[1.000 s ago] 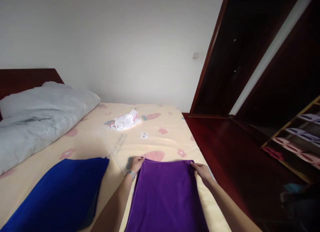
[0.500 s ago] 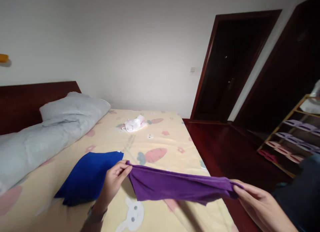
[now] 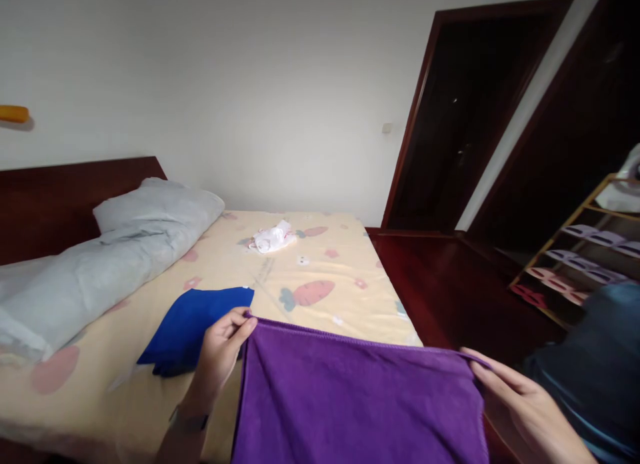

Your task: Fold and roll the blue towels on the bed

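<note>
A purple cloth (image 3: 360,397) is stretched between both hands at the bottom centre of the head view and hangs down past the lower edge. Its top left corner is pinched by my left hand (image 3: 225,347), thumb against fingers. My right hand (image 3: 520,397) grips the top right corner the same way. On the bed, just behind my left hand, lies a folded blue cloth (image 3: 195,324), partly covered by that hand. Farther back rests a crumpled white cloth (image 3: 273,237) with reddish marks.
The bed (image 3: 350,311) has a cream sheet with carrot prints. A grey quilt (image 3: 120,271) lies along its left side by the dark headboard (image 3: 75,191). At the right are a shoe rack (image 3: 590,251) and a dark blue-grey shape (image 3: 595,364). A dark door (image 3: 465,124) stands behind.
The purple cloth hung as a narrow band before; now it drops open much lower and wider. Both hands still hold its top corners. The view has shifted slightly.
</note>
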`<state>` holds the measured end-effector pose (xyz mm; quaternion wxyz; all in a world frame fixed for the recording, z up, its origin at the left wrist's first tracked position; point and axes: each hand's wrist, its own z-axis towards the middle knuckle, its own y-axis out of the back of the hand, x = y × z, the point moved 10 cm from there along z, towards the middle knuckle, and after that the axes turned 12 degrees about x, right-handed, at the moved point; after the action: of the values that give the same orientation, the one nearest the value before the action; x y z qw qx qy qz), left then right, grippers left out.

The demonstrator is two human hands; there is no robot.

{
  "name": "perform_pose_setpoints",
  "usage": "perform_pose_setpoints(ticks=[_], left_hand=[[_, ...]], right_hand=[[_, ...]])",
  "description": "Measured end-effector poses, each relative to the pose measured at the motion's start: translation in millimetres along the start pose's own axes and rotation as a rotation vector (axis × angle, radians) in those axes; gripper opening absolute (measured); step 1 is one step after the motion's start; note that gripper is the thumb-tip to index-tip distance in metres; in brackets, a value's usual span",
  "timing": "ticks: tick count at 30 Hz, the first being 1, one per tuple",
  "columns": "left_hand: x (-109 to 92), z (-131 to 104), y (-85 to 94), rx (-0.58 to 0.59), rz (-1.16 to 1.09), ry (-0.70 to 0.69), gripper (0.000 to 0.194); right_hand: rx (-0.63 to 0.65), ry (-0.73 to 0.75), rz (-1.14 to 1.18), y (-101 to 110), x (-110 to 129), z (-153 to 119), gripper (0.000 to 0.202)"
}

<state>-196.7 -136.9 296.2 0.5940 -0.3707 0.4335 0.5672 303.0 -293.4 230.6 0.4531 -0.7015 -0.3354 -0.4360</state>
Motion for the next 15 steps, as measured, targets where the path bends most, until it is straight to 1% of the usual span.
perform_pose_setpoints(ticks=[2, 3, 5, 6, 7, 8, 9, 10, 11, 12, 13, 14, 15], left_hand=[[37.1, 19.3, -10.6, 0.009, 0.01, 0.031, 0.035], [57.7, 31.8, -17.0, 0.011, 0.022, 0.049, 0.036], [102.1, 61.9, -32.4, 0.015, 0.058, 0.094, 0.04], [124.3, 77.7, -40.5, 0.014, 0.082, 0.118, 0.043], [145.6, 92.3, -48.0, 0.008, 0.105, 0.14, 0.045], [165.3, 103.7, -54.2, -0.005, 0.129, 0.161, 0.046], [183.1, 110.3, -58.8, -0.022, 0.155, 0.182, 0.047], [198.8, 110.2, -61.7, -0.04, 0.181, 0.201, 0.047], [212.5, 102.5, -62.4, -0.056, 0.206, 0.219, 0.047], [224.8, 86.4, -61.0, -0.067, 0.224, 0.24, 0.047], [234.8, 62.8, -58.0, -0.066, 0.254, 0.251, 0.046], [243.7, 32.5, -53.3, -0.057, 0.28, 0.26, 0.044], [250.5, -2.4, -47.2, -0.043, 0.322, 0.263, 0.04]], right_hand=[[0.048, 0.01, 0.016, -9.7, -10.9, 38.3, 0.057], [0.074, 0.029, 0.006, -14.9, -17.1, 63.0, 0.058], [0.069, 0.064, -0.054, -22.1, -33.6, 119.2, 0.061], [0.039, 0.08, -0.107, -24.1, -43.1, 147.9, 0.063], [-0.024, 0.089, -0.171, -23.5, -53.2, 174.0, 0.065], [-0.065, 0.084, -0.205, -24.5, -65.5, 196.6, 0.067], [-0.109, 0.074, -0.236, -24.1, -78.5, 213.3, 0.067], [-0.152, 0.06, -0.268, -21.9, -91.8, 222.5, 0.068], [-0.183, 0.045, -0.294, -18.4, -106.1, 223.7, 0.067], [-0.204, 0.028, -0.318, -12.9, -121.7, 216.6, 0.065], [-0.205, 0.015, -0.356, -6.6, -138.4, 202.2, 0.063], [-0.193, -0.002, -0.394, 1.0, -157.6, 181.4, 0.059], [-0.151, -0.019, -0.449, 7.8, -178.6, 156.5, 0.055]])
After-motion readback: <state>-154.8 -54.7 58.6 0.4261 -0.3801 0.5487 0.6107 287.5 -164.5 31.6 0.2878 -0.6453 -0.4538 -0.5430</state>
